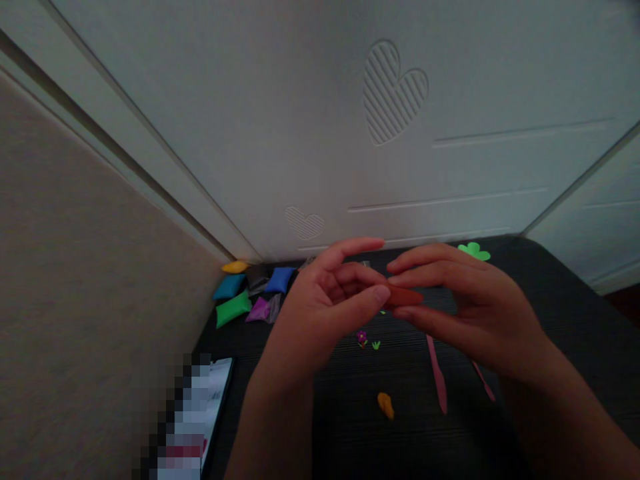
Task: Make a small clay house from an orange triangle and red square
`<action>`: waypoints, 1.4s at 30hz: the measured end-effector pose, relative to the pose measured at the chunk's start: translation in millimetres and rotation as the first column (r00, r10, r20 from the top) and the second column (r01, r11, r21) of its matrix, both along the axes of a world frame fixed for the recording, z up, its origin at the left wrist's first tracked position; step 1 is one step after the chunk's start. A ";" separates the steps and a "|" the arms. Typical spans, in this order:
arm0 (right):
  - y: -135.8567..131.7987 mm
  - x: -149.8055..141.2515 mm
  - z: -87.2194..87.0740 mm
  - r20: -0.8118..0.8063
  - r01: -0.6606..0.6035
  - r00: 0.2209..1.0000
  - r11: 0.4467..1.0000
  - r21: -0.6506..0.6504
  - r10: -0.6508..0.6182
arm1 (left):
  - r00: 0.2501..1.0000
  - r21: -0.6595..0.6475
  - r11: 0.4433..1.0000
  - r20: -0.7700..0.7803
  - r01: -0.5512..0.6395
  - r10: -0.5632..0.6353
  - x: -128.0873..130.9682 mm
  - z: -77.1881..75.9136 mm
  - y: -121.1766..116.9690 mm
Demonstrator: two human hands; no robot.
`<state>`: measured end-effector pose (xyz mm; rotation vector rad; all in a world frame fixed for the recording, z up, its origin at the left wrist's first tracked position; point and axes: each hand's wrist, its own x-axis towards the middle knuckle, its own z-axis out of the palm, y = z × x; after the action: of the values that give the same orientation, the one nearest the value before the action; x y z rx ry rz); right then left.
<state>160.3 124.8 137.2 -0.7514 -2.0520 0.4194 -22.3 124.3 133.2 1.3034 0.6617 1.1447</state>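
Above the dark table, a piece of orange-red modelling clay (406, 295) is held between my two hands. My left hand (335, 293) pinches its left end between thumb and fingers, with the index finger stretched out above. My right hand (460, 293) has its thumb under the clay and its fingers over it, at the other end. Below lie a small purple clay flower (361, 337), a green clay tuft of grass (377, 345) and a yellow-orange clay lump (385, 405). A pink modelling knife (437, 377) lies beneath my right hand.
Bags of coloured clay, including a green one (233, 309) and a blue one (279, 280), lie at the back left. A partly pixelated screen device (217, 393) sits front left. A second thin pink tool (484, 382) and a green flower-shaped piece (475, 251) are at right. A white panel (320, 133) stands behind.
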 end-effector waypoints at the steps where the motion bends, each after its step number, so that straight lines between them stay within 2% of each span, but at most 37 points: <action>1: 0.0 0.7 0.0 0.004 -0.001 1.000 1.000 0.005 0.001 | 1.000 -0.001 1.000 0.007 0.003 -0.003 -0.4 -0.3 0.7; 4: -0.6 0.9 -0.8 -0.028 0.024 0.999 1.000 0.016 -0.024 | 0.999 0.002 1.000 0.049 -0.021 0.021 1.9 -1.8 1.5; 8: -3.0 -5.3 -5.4 -0.268 0.030 0.962 0.995 -0.091 -0.054 | 0.991 0.073 0.997 0.131 -0.026 0.017 14.8 -3.5 -2.4; 13: -5.0 -19.3 -14.3 -0.528 -0.100 0.849 0.974 -0.202 -0.022 | 0.981 0.191 0.976 0.179 -0.106 0.071 29.0 -5.3 -7.3; 16: -5.9 -24.0 -15.8 -0.535 -0.156 0.845 0.961 -0.229 0.010 | 0.968 0.196 0.968 0.224 -0.156 0.110 29.5 -5.9 -6.3; 18: -5.0 -22.6 -14.6 -0.480 -0.100 0.877 0.970 -0.222 -0.020 | 0.954 0.158 0.970 0.266 -0.185 0.138 27.5 -5.1 -4.3; 21: -0.5 -12.1 -9.8 -0.425 0.058 0.895 0.981 -0.188 -0.134 | 0.933 0.084 0.977 0.324 -0.194 0.157 22.6 -2.2 -0.8; 24: 1.2 6.0 -0.7 -0.445 0.177 0.856 0.958 -0.225 -0.263 | 0.931 0.024 0.986 0.335 -0.164 0.147 17.4 0.5 1.6; 28: -12.1 33.1 12.4 -0.488 0.336 0.770 0.912 -0.236 -0.410 | 0.943 -0.028 0.993 0.311 -0.112 0.115 14.5 1.4 3.0; 30: -21.4 46.6 9.4 -0.356 0.399 0.803 0.875 -0.274 -0.478 | 0.945 -0.055 0.996 0.315 -0.073 0.087 14.6 1.5 3.5; 31: -25.3 53.4 3.2 -0.167 0.439 0.847 0.842 -0.314 -0.504 | 0.943 -0.070 0.996 0.323 -0.054 0.074 14.7 1.5 3.7; 32: -28.4 60.3 -6.5 0.086 0.492 0.862 0.785 -0.377 -0.499 | 0.941 -0.084 0.996 0.332 -0.037 0.063 14.6 1.6 3.8; 34: -32.6 73.5 -34.5 0.464 0.559 0.815 0.680 -0.473 -0.347 | 0.937 -0.104 0.995 0.348 -0.001 0.037 13.5 1.8 3.6; 35: -34.1 79.4 -51.0 0.569 0.620 0.759 0.616 -0.486 -0.315 | 0.934 -0.110 0.994 0.356 0.017 0.024 12.6 1.9 3.5; 36: -35.6 84.5 -67.7 0.643 0.674 0.707 0.556 -0.486 -0.296 | 0.931 -0.112 0.993 0.365 0.030 0.013 11.4 1.8 3.3; 39: -40.5 93.2 -108.3 0.735 0.719 0.645 0.495 -0.488 -0.211 | 0.922 -0.114 0.992 0.388 0.050 -0.002 7.5 1.6 2.6; 42: -44.0 93.7 -127.0 0.757 0.745 0.619 0.462 -0.480 -0.212 | 0.902 -0.112 0.992 0.431 0.065 -0.010 3.7 1.9 1.2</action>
<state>254.0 80.8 10.2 -2.2739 -1.9767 0.7925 -18.6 125.4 135.0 0.9092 0.3699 1.2855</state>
